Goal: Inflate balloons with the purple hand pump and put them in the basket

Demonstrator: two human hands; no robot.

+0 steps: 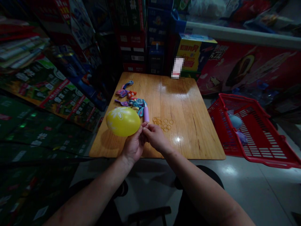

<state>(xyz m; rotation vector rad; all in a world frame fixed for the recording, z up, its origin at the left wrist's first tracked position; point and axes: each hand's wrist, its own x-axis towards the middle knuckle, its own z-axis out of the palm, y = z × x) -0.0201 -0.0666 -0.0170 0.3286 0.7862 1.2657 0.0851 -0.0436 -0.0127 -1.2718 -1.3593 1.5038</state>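
A blown-up yellow balloon (123, 121) with a white flower print lies on its side in the air above the table's front left. My left hand (134, 146) is closed around its neck end. Fingers of my right hand (155, 135) pinch together right beside that neck; what is between them is too small to make out. Just beyond my fingertips a purple balloon pump (146, 113) with a pale tip rests on the table. Thin yellowish rubber bands (162, 123) lie scattered to its right. Several limp, patterned balloons (138, 103) are heaped behind the yellow one.
The wooden table (183, 113) has stacked boxes (134, 40) behind it and green cartons (42, 141) along the left. On the right, a red shopping basket (256, 160) on the floor holds a light blue balloon (235, 121) and a purple balloon (242, 138).
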